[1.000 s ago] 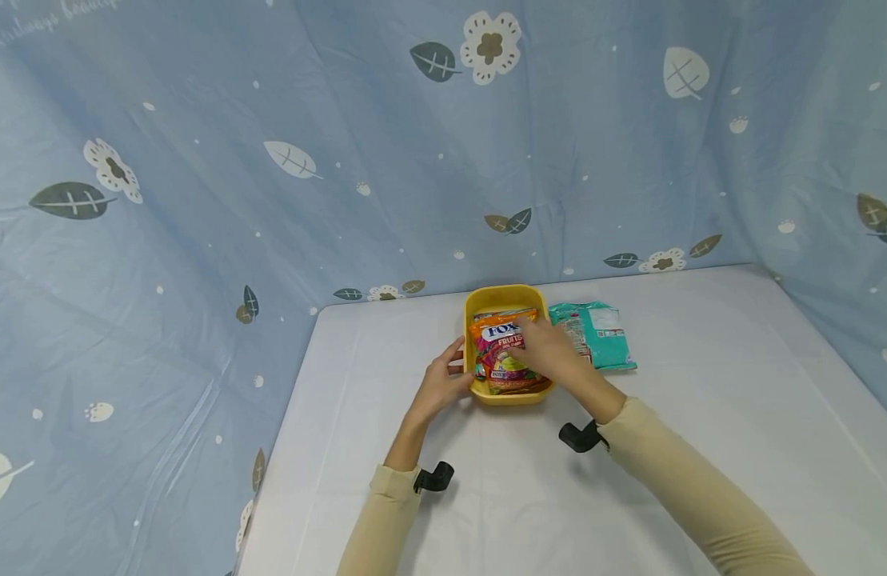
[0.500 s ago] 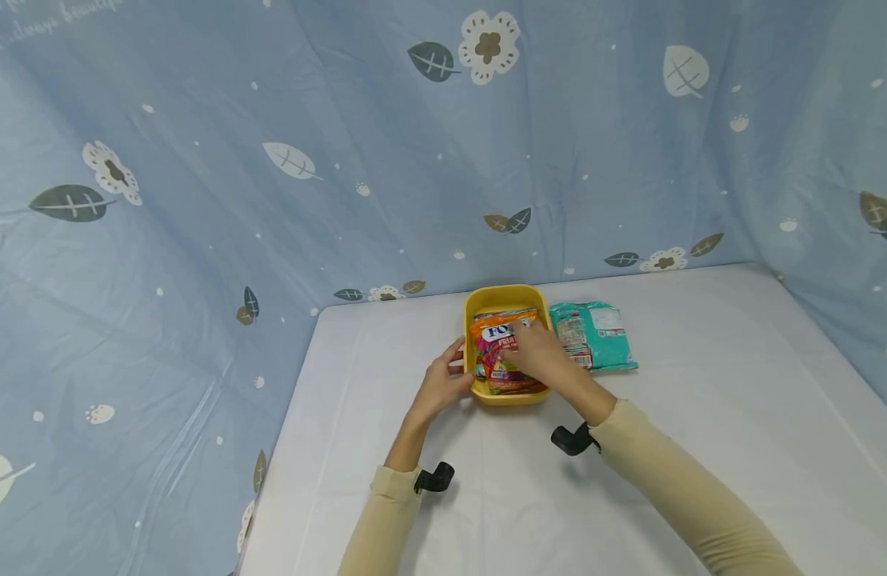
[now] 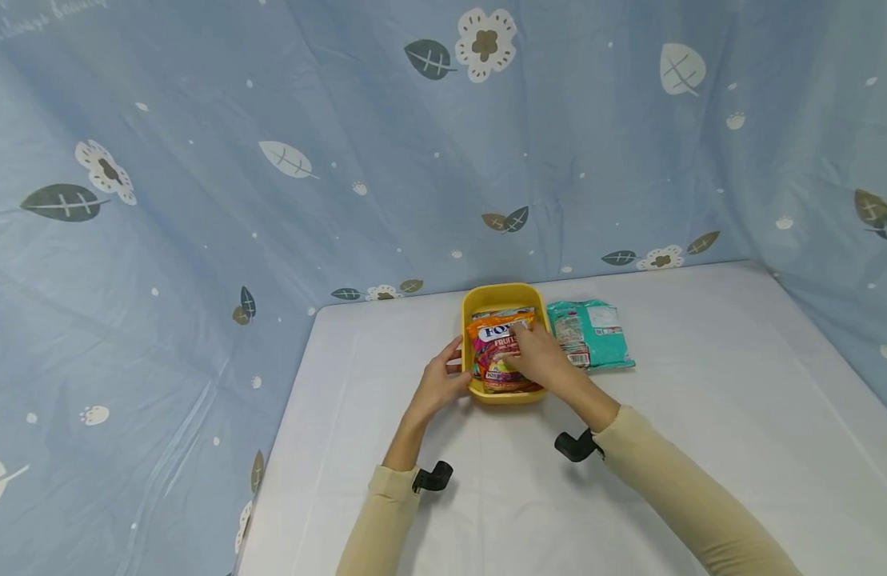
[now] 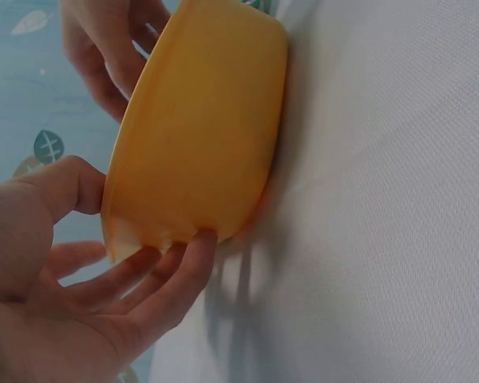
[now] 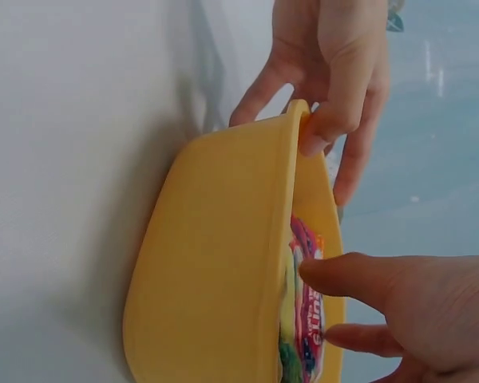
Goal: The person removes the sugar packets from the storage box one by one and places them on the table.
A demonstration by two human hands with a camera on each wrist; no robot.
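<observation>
A yellow plastic tub (image 3: 506, 292) stands at the back of the white table. My left hand (image 3: 437, 388) grips its left side, with the thumb over the rim and the fingers (image 4: 172, 275) against the outer wall. Inside the tub lies a red and orange bag of fruit candy (image 3: 492, 352), on top of another packet (image 3: 508, 310) that is mostly hidden. Reaching in from the right, my right hand (image 3: 545, 358) touches the candy bag from above. In the right wrist view, its thumb (image 5: 343, 275) and a finger stand apart on the bag's face.
Right beside the tub lies a teal packet (image 3: 607, 340) on the table (image 3: 709, 360). A blue patterned curtain (image 3: 385, 160) hangs behind the table and along its left side.
My right hand has shifted a little left over the candy bag, and the bag has moved slightly under it. The left hand and the tub stay nearly in place.
</observation>
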